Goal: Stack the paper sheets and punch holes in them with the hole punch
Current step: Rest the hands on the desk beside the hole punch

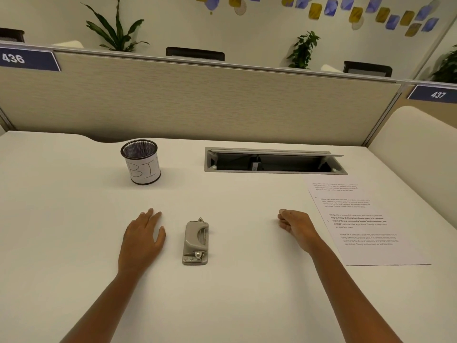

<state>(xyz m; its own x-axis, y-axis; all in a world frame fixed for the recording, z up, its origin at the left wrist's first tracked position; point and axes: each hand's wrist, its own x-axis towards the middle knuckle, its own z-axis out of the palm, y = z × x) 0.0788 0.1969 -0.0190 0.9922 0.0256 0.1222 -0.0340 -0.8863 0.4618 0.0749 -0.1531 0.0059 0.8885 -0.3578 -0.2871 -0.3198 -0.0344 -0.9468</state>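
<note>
A grey metal hole punch (196, 242) lies on the white desk (74, 231), between my two hands. White paper sheets with printed text (366, 221) lie at the right side of the desk, overlapping one another in a line running toward me. My left hand (143, 237) rests flat on the desk to the left of the punch, fingers apart, holding nothing. My right hand (295, 225) rests on the desk just left of the sheets, its fingers curled in loosely with nothing in them.
A black mesh cup with a paper label reading "BI" (141, 161) stands at the back left. An open cable slot (274, 161) is set in the desk at the back right. A beige partition (197, 102) closes off the desk's far edge.
</note>
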